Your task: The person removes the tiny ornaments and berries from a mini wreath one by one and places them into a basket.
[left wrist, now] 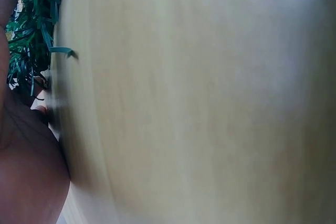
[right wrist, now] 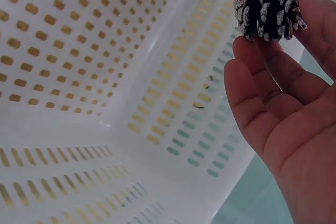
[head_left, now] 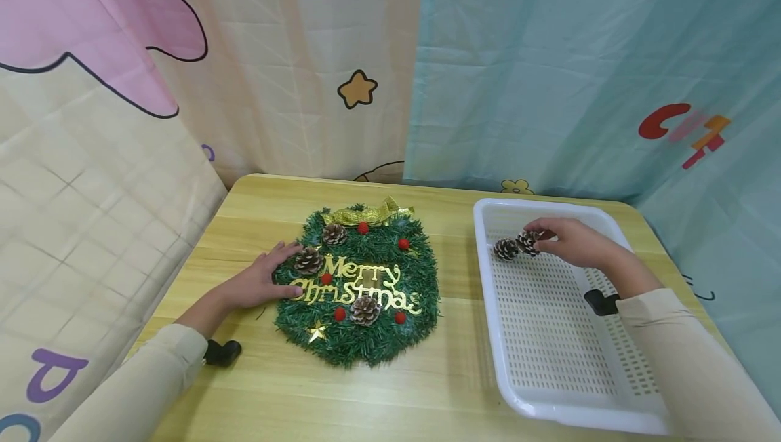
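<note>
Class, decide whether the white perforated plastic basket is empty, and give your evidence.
Not empty: one dark, white-tipped pinecone sits inside the basket, beside another pinecone pinched in the right grip.

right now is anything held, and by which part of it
The right hand pinches a pinecone by its scales, on the side facing the palm; the left hand rests on the wreath.

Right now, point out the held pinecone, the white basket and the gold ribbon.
Held pinecone [right wrist: 265,6]: right wrist view, middle of its scaly side.
White basket [head_left: 492,313]: head view, left rim.
Gold ribbon [head_left: 358,217]: head view, middle of the band.
</note>
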`<state>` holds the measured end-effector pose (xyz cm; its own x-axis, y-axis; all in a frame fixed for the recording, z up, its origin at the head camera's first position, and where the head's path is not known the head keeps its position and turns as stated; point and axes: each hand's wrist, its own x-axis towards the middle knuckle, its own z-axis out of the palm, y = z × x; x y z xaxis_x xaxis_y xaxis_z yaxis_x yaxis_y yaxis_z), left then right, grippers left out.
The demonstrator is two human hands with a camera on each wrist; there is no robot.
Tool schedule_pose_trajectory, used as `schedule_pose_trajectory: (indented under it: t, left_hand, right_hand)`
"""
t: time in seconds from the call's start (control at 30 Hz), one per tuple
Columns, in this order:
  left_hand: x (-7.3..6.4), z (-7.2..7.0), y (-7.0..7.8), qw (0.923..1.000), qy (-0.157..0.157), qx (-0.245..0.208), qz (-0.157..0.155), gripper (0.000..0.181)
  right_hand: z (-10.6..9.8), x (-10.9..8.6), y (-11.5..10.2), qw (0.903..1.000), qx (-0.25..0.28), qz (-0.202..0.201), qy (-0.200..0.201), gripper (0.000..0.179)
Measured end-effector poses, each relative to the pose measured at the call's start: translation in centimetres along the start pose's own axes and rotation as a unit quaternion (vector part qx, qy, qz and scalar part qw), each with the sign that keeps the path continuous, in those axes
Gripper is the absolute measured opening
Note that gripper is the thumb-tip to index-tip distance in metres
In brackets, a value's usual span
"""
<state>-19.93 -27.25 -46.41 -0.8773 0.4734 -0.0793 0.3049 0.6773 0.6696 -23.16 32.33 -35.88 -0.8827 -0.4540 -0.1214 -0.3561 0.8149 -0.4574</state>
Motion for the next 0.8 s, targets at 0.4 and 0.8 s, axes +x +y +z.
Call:
schedule_pose_trajectory:
  t: [0.4,0.8]
  left_hand:
    - [-0.1,0.1,-0.1,1.0000,-0.001,0.000,-0.005,0.092]
    - [-0.1,0.0,0.1,0.9999,-0.003,0.002,-0.010,0.092]
  right_hand:
    - [0.9,0.2,1.8,0.9997,0.012,0.016,-0.009,0.036]
    - [0.7,0.0,2.0,0.9995,0.009,0.030,0.004,0.034]
